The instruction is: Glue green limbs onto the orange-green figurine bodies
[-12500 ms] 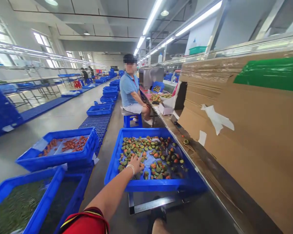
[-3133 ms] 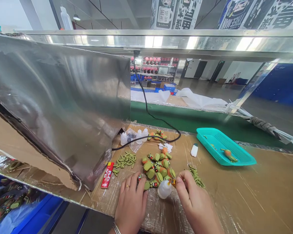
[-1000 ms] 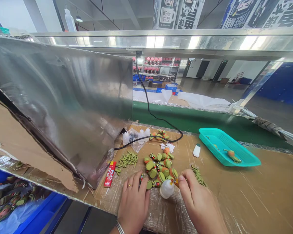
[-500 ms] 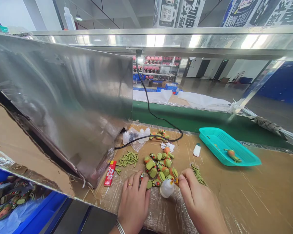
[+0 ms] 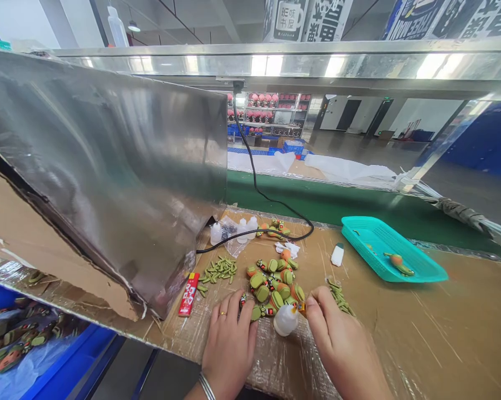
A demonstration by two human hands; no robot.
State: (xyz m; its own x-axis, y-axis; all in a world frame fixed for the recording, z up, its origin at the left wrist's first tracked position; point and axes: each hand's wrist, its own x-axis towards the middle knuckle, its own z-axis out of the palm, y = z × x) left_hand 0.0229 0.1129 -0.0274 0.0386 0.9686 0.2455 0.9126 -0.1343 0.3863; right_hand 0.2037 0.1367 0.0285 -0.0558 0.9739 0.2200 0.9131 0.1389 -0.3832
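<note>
Still, the right fingers [image 5: 315, 304] pinch a tiny orange figure [image 5: 301, 309], its axis unreadable, just beside a white squeeze bottle [image 5: 286, 321]; the left fingers [image 5: 245, 316] stay loose.

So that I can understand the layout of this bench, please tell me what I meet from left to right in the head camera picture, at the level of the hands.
Blue crate → red packet → left hand → white squeeze bottle → small orange piece → right hand → teal basket

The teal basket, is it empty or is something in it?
Not empty: the teal plastic basket has an orange and green piece lying inside it, on its floor.
</note>
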